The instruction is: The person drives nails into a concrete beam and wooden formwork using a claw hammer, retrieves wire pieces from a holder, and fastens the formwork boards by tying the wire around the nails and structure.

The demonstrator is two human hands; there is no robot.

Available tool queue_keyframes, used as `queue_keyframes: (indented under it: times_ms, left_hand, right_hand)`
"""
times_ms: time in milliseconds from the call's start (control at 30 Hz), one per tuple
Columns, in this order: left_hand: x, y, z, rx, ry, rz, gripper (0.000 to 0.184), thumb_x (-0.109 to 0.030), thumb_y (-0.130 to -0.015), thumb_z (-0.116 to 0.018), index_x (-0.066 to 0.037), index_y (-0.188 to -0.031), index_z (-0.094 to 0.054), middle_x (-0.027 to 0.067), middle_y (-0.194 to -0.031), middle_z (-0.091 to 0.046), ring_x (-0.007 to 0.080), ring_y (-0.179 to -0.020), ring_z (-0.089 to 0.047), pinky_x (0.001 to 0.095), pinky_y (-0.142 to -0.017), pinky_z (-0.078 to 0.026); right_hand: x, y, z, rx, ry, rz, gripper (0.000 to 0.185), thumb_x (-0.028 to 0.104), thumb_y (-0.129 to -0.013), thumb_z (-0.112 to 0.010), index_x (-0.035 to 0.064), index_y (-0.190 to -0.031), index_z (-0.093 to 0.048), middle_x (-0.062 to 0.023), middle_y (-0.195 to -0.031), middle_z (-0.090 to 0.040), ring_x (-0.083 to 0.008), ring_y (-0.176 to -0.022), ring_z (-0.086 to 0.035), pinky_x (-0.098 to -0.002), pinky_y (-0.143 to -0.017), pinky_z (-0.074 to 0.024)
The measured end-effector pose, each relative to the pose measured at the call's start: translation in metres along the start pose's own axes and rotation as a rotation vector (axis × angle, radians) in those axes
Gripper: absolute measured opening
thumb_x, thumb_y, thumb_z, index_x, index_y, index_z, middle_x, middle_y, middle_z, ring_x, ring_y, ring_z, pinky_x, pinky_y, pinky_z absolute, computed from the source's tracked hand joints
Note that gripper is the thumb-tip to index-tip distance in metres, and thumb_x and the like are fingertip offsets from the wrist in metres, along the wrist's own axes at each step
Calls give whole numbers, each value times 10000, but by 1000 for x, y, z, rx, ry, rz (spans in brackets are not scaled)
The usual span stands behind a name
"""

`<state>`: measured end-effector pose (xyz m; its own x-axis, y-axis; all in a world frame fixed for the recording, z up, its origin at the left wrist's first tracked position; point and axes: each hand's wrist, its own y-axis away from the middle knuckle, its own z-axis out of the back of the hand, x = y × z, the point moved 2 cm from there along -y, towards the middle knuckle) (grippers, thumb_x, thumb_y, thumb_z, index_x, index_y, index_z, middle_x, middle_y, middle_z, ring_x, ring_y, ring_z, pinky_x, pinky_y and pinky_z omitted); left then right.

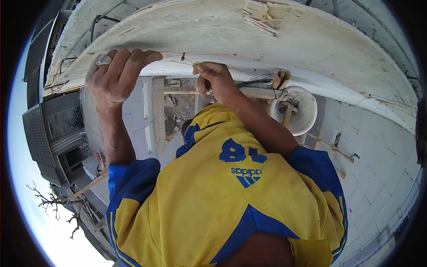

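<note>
A thin wire with a small dark knot or twist runs between my two hands, close against a pale wooden board. My left hand, with a ring on one finger, is closed, its fingers curled and the tips at the wire's left end. My right hand pinches the wire's other end between thumb and forefinger. To the right of my right forearm is a white bucket holding dark wire and a wooden handle.
The board curves across the top, with a splintered patch and rebar beyond it. A wooden block stands by the bucket. Below are a pale block wall, timber strips and rubble. Roofs and bare branches lie left.
</note>
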<state>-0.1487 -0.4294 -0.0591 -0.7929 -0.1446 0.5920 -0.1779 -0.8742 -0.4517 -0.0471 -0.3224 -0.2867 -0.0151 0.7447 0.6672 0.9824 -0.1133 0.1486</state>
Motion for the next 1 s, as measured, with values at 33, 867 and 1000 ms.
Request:
queue_keyframes:
  times_ms: [33, 867, 1000]
  left_hand:
    - [2, -8, 1, -35, -36, -41, 345, -443, -659, -817, -194, -815, -636, -83, -604, -552, 71, -475, -509, 231, -435, -362]
    - [87, -56, 27, -61, 27, -165, 489, -578, -529, -744, -136, -653, -574, -33, -603, -532, 88, -499, -527, 223, -421, -381]
    - [82, -65, 26, -254, 27, -248, 465, -529, -693, -753, -86, -660, -618, -28, -631, -594, 58, -541, -554, 206, -470, -406]
  right_hand:
    - [0, -5, -2, 28, -16, -13, 285, 263, -1005, -512, 15, -891, -596, -71, -558, -589, -129, -424, -525, -251, -431, -409]
    - [-104, 220, 344, -958, 1373, -776, 370, 167, -732, -634, -56, -1027, -644, -298, -1095, -632, -431, -1062, -611, -486, -874, -510]
    - [-63, 250, 336, -878, 1415, -847, 316, 114, -701, -683, -87, -941, -642, -256, -878, -675, -365, -806, -677, -444, -715, -537]
